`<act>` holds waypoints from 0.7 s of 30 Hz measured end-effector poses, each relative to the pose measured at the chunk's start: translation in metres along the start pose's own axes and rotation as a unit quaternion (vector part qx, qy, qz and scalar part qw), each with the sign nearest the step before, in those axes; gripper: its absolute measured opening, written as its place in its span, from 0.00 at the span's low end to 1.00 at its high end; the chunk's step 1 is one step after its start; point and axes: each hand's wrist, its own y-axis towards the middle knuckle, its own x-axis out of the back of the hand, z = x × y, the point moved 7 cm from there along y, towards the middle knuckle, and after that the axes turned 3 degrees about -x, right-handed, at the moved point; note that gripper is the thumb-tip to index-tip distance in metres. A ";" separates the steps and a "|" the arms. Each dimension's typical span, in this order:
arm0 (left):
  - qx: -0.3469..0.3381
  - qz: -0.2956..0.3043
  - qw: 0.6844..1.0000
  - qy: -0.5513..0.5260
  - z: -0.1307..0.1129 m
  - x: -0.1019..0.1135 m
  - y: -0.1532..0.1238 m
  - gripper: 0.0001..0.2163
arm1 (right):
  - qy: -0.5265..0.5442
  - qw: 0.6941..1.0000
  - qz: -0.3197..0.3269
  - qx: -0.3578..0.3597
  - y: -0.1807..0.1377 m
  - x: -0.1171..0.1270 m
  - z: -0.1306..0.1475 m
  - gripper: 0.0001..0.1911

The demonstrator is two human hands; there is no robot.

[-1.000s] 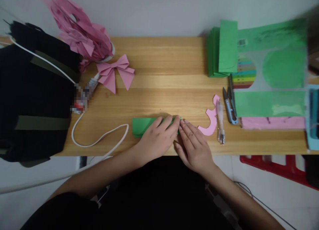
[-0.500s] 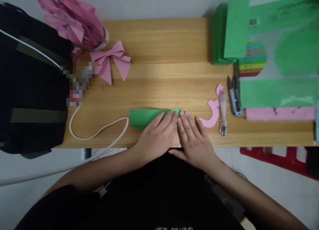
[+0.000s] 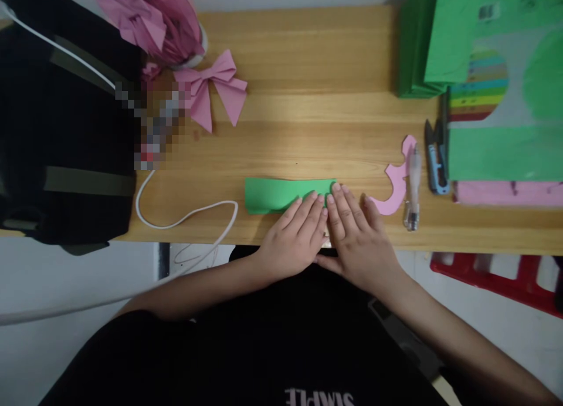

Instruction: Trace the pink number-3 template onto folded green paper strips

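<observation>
A folded strip of green paper [image 3: 281,195] lies near the front edge of the wooden table. My left hand [image 3: 294,236] rests flat on its lower edge, fingers stretched out. Beside it, my right hand [image 3: 358,236] presses its outstretched fingertips on the strip's right end. The fingers of both hands nearly meet there and cover part of the paper. Just right of my right hand lies a curved pink paper cutout [image 3: 393,192], with a clear pen [image 3: 413,183] partly over its upper end.
Thread snips [image 3: 437,162] lie to the right, beside green paper packs [image 3: 505,154] and a standing green stack [image 3: 417,48]. At left are a pink paper bow [image 3: 215,86], pink paper flowers [image 3: 153,24], a black bag [image 3: 74,142] and a white cable [image 3: 189,209].
The camera view has shifted, so the table items sit further right and higher. More of the green strip's top face now shows as my left hand's fingers lie lower on it.
</observation>
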 end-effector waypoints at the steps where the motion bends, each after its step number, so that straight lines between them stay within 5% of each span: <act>1: 0.001 0.000 1.000 0.003 0.000 0.000 0.000 0.16 | 0.002 1.000 0.000 -0.003 0.000 0.000 0.000 0.47; 12: 0.004 0.058 0.998 -0.013 0.023 0.006 -0.024 0.18 | -0.015 1.000 0.013 -0.004 0.000 -0.002 0.000 0.51; 21: 0.036 0.017 0.999 0.031 0.037 0.013 -0.056 0.21 | -0.018 1.000 0.019 -0.002 0.000 -0.004 0.000 0.53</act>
